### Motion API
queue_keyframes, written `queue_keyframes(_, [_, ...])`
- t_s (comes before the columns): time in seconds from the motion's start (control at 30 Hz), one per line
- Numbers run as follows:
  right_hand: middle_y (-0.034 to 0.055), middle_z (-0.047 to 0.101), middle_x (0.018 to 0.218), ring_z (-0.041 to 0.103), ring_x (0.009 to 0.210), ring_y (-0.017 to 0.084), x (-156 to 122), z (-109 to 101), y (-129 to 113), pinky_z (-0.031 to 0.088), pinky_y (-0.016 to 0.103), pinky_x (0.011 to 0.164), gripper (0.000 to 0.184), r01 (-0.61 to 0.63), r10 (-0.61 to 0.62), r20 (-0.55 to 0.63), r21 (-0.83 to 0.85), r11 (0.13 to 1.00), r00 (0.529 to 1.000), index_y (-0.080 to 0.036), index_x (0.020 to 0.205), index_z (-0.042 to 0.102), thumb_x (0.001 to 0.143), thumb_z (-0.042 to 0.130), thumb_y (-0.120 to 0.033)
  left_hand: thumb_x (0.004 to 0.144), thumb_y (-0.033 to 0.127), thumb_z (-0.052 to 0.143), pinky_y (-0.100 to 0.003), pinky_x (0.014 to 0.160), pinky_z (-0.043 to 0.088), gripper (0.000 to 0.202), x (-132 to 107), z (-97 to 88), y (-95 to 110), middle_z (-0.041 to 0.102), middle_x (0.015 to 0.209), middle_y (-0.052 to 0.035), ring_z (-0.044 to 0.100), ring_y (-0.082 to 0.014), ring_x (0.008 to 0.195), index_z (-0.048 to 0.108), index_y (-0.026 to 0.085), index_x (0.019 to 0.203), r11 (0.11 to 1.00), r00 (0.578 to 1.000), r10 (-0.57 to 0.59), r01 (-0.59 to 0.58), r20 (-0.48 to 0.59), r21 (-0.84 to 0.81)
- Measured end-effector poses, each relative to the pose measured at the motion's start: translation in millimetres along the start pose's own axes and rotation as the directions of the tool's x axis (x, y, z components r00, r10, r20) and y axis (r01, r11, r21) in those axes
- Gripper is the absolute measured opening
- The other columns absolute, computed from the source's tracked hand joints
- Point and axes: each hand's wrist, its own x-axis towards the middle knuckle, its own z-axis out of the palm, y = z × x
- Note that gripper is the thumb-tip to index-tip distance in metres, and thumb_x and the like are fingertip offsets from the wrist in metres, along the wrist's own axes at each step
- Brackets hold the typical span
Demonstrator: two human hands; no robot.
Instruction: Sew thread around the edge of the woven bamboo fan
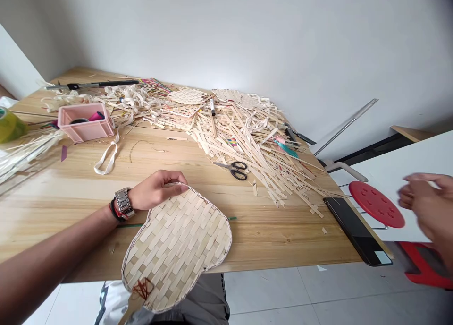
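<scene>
Head view. The pale woven bamboo-strip hand fan (175,247) lies at 7 o'clock from the frame centre, its rounded body resting on the light wood table (269,235) and its handle end, bound in dark red thread, overhanging the table edge. The left hand (157,190), wearing a steel link wristwatch (123,202), is at 8 o'clock; its fingers are clamped on the fan's upper rim. The right hand (423,207) is at 4 o'clock, off the table and motion-blurred, so the state of its grip cannot be determined; no held item is visible. A heap of loose pale bamboo strips (244,136) occupies 12 o'clock. Black-handled scissors (237,170) lie beside it. A pink plastic crate (85,123) stands at 10 o'clock. A round red stool seat (376,204) is at 4 o'clock.
</scene>
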Motion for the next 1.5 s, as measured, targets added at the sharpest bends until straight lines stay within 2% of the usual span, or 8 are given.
queue_keyframes(0.1, [-0.0023,0.051,0.055,0.046,0.045,0.005,-43,41,-31,0.033,0.033,0.050,0.009,0.035,-0.025,0.199,-0.049,0.998,0.980,-0.020,0.080,0.061,0.083,0.069,-0.024,0.090,0.038,0.060,-0.019,0.055,0.035,0.028,-2,1.1,2,0.054,0.070,0.0001,0.044,-0.0090,0.061,0.063,0.011,0.082,0.995,1.000,-0.002,0.002,0.000,-0.100])
queue_keyframes(0.2, [-0.0043,0.045,0.056,0.038,0.046,0.007,-97,90,-63,0.029,0.029,0.047,0.021,0.197,-0.197,0.526,0.057,0.979,0.827,-0.019,0.090,0.060,0.088,0.063,-0.039,0.089,0.035,0.063,-0.019,0.052,0.032,0.026,-6,4.3,6,0.054,0.067,0.0010,0.042,-0.0077,0.058,0.063,0.011,0.080,0.986,0.996,0.017,-0.032,-0.088,-0.167])
queue_keyframes(0.3, [-0.0031,0.049,0.064,0.042,0.053,0.009,-151,136,-92,0.034,0.026,0.051,0.022,0.269,-0.313,0.750,0.185,0.945,0.583,-0.020,0.093,0.063,0.092,0.058,-0.041,0.088,0.032,0.065,-0.018,0.049,0.028,0.023,-11,7.5,10,0.051,0.063,0.0029,0.039,-0.0059,0.053,0.062,0.012,0.078,0.970,0.990,0.038,-0.070,-0.135,-0.235])
queue_keyframes(0.37, [-0.0018,0.051,0.073,0.044,0.061,0.009,-179,158,-109,0.038,0.024,0.057,0.022,0.287,-0.491,0.831,0.419,0.862,0.261,-0.020,0.100,0.060,0.098,0.048,-0.039,0.088,0.031,0.066,-0.018,0.048,0.028,0.024,-13,8.9,11,0.050,0.060,0.0036,0.038,-0.0055,0.052,0.061,0.012,0.076,0.961,0.987,0.050,-0.088,-0.150,-0.262])
queue_keyframes(0.4, [-0.0006,0.053,0.078,0.045,0.064,0.009,-189,166,-116,0.039,0.023,0.060,0.023,0.243,-0.531,0.830,0.486,0.839,0.171,-0.019,0.098,0.060,0.098,0.048,-0.038,0.088,0.032,0.066,-0.018,0.049,0.028,0.024,-14,9.3,11,0.050,0.060,0.0035,0.038,-0.0056,0.052,0.061,0.012,0.075,0.959,0.986,0.058,-0.099,-0.157,-0.265])
queue_keyframes(0.5, [0.0011,0.056,0.085,0.046,0.070,0.010,-207,179,-126,0.039,0.022,0.063,0.023,0.075,-0.587,0.809,0.583,0.809,0.042,-0.017,0.094,0.062,0.097,0.051,-0.037,0.088,0.033,0.066,-0.020,0.050,0.029,0.025,-14,9.9,11,0.052,0.062,0.0021,0.040,-0.0067,0.054,0.061,0.012,0.074,0.956,0.982,0.069,-0.115,-0.173,-0.270])
queue_keyframes(0.8, [-0.0003,0.054,0.083,0.048,0.074,0.009,-222,172,-117,0.038,0.021,0.067,0.014,-0.145,-0.571,0.818,0.558,0.817,-0.073,-0.016,0.093,0.059,0.098,0.052,-0.027,0.087,0.031,0.067,-0.020,0.048,0.027,0.024,-17,11.6,16,0.048,0.059,0.0024,0.037,-0.0070,0.052,0.063,0.012,0.074,0.950,0.985,0.066,-0.111,-0.161,-0.292])
queue_keyframes(1.5, [0.0006,0.054,0.081,0.047,0.071,0.010,-231,172,-118,0.037,0.022,0.063,0.017,-0.185,-0.550,0.833,0.532,0.826,-0.059,-0.016,0.092,0.060,0.096,0.055,-0.032,0.086,0.031,0.067,-0.020,0.047,0.028,0.023,-15,12.9,17,0.047,0.058,0.0023,0.037,-0.0075,0.052,0.063,0.012,0.074,0.959,0.986,0.037,-0.081,-0.162,-0.272])
